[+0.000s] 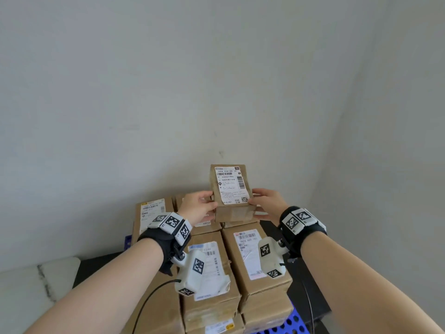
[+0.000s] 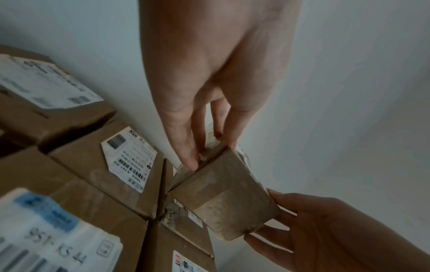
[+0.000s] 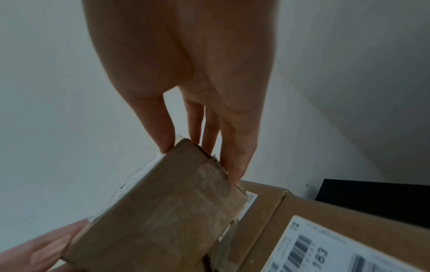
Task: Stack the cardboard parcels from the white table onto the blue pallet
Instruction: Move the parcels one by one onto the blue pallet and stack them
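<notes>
Matte wall (image 1: 168,92); hands (image 1: 198,206) (image 1: 267,203) pinch seemingly taped carton (image 1: 234,213).
</notes>
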Tool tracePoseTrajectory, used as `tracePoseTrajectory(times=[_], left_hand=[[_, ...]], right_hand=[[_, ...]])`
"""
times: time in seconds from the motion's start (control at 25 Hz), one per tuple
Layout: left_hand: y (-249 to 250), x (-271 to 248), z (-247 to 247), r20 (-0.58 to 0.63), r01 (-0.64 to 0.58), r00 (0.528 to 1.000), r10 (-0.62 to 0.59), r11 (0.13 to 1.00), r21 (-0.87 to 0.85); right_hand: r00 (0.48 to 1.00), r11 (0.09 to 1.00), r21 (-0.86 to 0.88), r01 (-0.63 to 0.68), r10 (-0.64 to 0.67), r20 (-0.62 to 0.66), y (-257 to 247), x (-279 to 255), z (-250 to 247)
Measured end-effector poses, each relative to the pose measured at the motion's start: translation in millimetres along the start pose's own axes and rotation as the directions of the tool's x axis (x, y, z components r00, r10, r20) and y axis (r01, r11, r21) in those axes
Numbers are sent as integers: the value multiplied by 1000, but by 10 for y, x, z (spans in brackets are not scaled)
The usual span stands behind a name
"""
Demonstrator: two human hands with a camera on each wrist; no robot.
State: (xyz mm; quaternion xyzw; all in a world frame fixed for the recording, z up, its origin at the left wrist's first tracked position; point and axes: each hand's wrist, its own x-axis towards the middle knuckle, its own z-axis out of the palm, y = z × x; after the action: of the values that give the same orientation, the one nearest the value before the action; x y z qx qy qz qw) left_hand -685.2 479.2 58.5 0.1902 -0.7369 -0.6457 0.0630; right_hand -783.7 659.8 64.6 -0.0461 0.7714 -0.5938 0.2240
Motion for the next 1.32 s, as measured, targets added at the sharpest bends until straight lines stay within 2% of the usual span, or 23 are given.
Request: tracePoseTrajectory(times=[0.2, 0.4, 0.84, 1.08, 1.16, 1.2, 1.24, 1.32], left_hand=[[-8, 109, 446, -157, 67, 985, -71, 997, -28], [-58, 177, 620, -249, 97, 963, -105, 994, -41], [-170, 208, 627, -306, 123, 943, -128, 992, -34], [-160, 183, 675, -344, 106, 936, -72, 991, 82], [-147, 195, 656, -373, 92, 928, -2, 970, 226], [-145, 182, 638, -371, 90, 928, 37, 943, 321], [-135, 159, 613, -350, 97, 934, 67, 898, 429], [-119, 59, 555, -253, 92, 962, 107, 743, 663]], right_hand=[[992, 1000, 2, -11, 11, 126, 41, 358, -279], [980, 1000, -20, -20, 24, 198, 109, 526, -372], [968, 1000, -8, -14, 16, 250, 279, 710, -289], [975, 987, -145, 67, -34, 220, 294, 776, -285], [973, 949, -276, 154, -97, 209, 219, 737, -313], [966, 900, -377, 217, -144, 213, 177, 693, -338], [954, 828, -484, 285, -194, 230, 132, 647, -354], [922, 659, -644, 388, -272, 277, 73, 509, -361]])
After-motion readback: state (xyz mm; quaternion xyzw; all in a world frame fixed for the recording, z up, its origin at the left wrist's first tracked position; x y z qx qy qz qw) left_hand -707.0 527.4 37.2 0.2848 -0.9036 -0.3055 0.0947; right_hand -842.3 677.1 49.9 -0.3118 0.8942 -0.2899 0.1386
